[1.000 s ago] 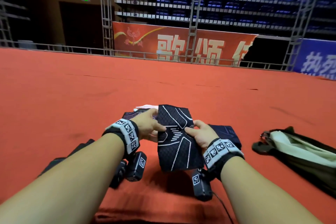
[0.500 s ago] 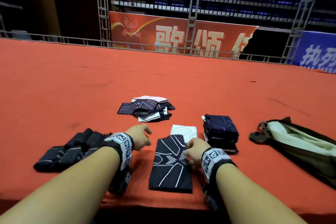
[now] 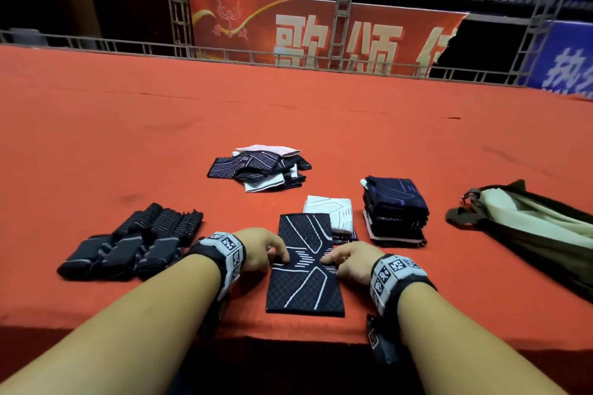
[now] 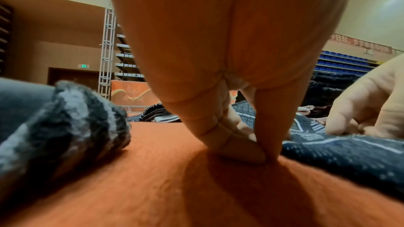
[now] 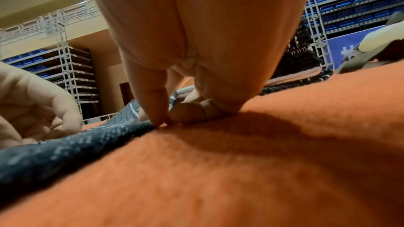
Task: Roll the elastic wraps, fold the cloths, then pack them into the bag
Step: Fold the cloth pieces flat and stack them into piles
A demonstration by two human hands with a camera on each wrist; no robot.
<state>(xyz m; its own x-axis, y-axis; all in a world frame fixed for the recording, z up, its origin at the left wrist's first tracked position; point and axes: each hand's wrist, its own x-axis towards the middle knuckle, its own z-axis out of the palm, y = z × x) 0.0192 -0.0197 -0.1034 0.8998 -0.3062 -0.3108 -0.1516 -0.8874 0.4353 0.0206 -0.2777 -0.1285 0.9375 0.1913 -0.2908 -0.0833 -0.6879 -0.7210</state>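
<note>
Thin, floppy black knit cloth with white line pattern, lying flat on orange felt tabletop. Left hand and right hand pinching mid-edges; probably best grabbed there, folds easy.

The black patterned cloth, which both hands hold up in the air in the centre of the frame one second ago, now lies flat and full length on the red surface at the lower centre. The left hand, which is off the cloth half a second ago, now pinches its left edge at the middle. The right hand now pinches the right edge at the same height. The camera view is now tilted lower.
</note>
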